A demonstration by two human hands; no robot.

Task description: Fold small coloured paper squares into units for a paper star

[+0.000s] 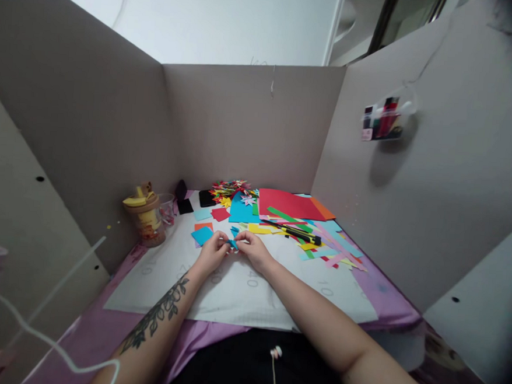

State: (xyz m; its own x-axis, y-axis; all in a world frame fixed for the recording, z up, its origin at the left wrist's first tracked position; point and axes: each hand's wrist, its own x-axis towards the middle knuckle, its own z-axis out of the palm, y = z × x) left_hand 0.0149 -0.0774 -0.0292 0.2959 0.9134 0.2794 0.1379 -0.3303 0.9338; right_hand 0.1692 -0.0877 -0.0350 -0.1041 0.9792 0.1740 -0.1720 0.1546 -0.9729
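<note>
Between my fingertips is a small folded piece of blue paper [233, 244], held just above the white sheet. My left hand [215, 249] pinches its left side, while my right hand [252, 249] grips the right side. Another small blue folded piece [234, 231] lies right behind my fingers. To the left of my left hand rests a blue paper square [201, 235], with an orange square [203, 226] partly under it. The exact folds in the held paper are too small to make out.
A yellow-and-black box cutter [301, 235] lies among coloured paper strips [331, 250] at the right. Behind are a red sheet [285, 204], a blue sheet [242, 210] and a heap of folded paper stars [232, 189]. A yellow-lidded cup [148, 222] stands left. Grey panels [252, 121] enclose the table.
</note>
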